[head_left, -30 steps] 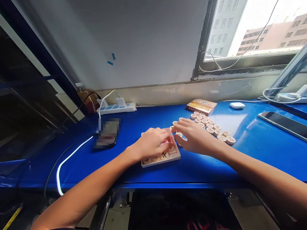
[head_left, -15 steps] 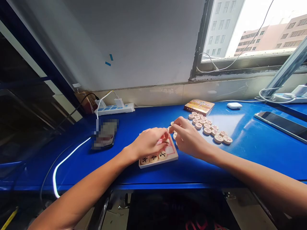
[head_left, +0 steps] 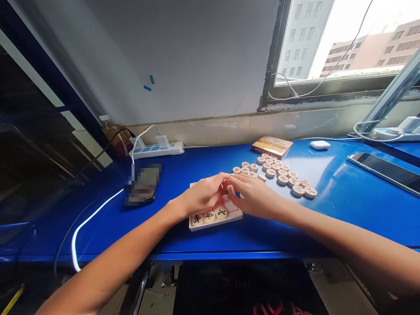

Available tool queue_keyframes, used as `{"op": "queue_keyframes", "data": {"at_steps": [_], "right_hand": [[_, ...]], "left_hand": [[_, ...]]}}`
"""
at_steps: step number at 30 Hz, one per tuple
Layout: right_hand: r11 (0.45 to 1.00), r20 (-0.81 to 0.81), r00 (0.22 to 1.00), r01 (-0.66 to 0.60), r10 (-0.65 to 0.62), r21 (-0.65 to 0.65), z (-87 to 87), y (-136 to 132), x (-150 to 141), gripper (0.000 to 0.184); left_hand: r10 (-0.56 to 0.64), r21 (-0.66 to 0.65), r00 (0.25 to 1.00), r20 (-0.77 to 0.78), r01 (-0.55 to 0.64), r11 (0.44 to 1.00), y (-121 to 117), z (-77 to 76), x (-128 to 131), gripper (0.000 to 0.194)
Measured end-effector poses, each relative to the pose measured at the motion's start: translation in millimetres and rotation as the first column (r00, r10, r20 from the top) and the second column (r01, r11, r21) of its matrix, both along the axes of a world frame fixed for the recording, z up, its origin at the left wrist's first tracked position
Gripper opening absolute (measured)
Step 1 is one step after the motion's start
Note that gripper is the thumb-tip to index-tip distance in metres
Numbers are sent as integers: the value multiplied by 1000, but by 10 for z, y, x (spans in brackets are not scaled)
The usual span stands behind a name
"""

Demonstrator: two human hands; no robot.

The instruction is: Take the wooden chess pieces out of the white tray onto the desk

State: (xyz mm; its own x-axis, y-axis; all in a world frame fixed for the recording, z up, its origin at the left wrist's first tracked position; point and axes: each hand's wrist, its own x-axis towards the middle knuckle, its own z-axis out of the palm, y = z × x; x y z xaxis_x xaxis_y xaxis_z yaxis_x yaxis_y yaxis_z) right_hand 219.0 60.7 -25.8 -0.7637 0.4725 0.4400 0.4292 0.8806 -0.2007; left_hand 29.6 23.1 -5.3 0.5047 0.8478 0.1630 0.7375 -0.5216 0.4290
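My left hand (head_left: 205, 192) and my right hand (head_left: 252, 194) meet above a shallow white box half (head_left: 216, 224). Between their bent fingertips is a round wooden Chinese chess piece (head_left: 227, 191), partly hidden; both hands appear closed on it. Inside the box, three pieces with black characters (head_left: 209, 216) lie in a row along the near side, beside a sheet printed with red lines (head_left: 233, 205). My left hand covers the box's far left part. Just beyond my right hand lie several loose pieces (head_left: 245, 170), some partly covered by it.
More pieces (head_left: 282, 173) lie in slanting rows at the right, before a printed cardboard box (head_left: 272, 147). A phone (head_left: 387, 170) and a white earphone case (head_left: 320, 145) are farther right. On the left are a blurred-out phone-like object (head_left: 142, 186), a power strip (head_left: 160, 150) and a white cable (head_left: 77, 232).
My right hand has moved left, from just beside the box to my left hand's fingertips. The piece held in my left fingers is now between both hands.
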Motion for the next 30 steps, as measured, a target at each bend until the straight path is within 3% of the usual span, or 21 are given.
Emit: {"op": "queue_keyframes", "data": {"at_steps": [4, 10, 15, 17, 19, 25, 30], "right_hand": [[994, -1, 995, 102, -102, 30, 1, -35, -27, 13], [974, 0, 974, 226, -226, -10, 18, 2, -30, 21], [982, 7, 983, 182, -182, -54, 5, 54, -6, 14], [985, 13, 987, 162, -162, -52, 13, 47, -4, 14], [988, 27, 990, 143, -141, -55, 30, 34, -2, 14], [988, 45, 989, 142, -139, -64, 58, 21, 1, 21], [990, 67, 991, 119, -113, -79, 62, 14, 1, 21]], "left_hand": [[-13, -5, 998, 53, 14, 1000, 13, -25, -10, 42], [-22, -13, 997, 80, 23, 1000, 7, 4, -2, 42], [172, 134, 976, -130, -155, 979, -3, 32, -7, 34], [203, 154, 951, -232, -170, 973, -1, 30, -35, 32], [151, 111, 953, -262, -126, 986, 2, 19, -64, 30], [-5, 63, 990, -143, 14, 998, -1, 10, -48, 16], [-72, 39, 973, -220, 83, 996, -10, 56, -14, 12]]}}
